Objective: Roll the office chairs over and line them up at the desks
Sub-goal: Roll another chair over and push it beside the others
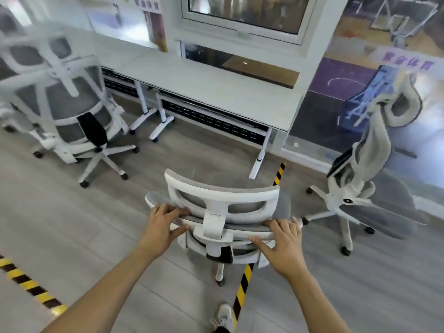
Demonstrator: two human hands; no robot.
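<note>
The middle chair (223, 212) is gripped along the top of its backrest, the left hand (163, 224) and right hand (284, 241) clamped either side of the headrest post so it can be steered. It is kept short of the table (216, 85), facing it. Flanking it, the left chair (72, 111) is parked at the table and the right chair (367, 164) is left beyond the table's end.
</note>
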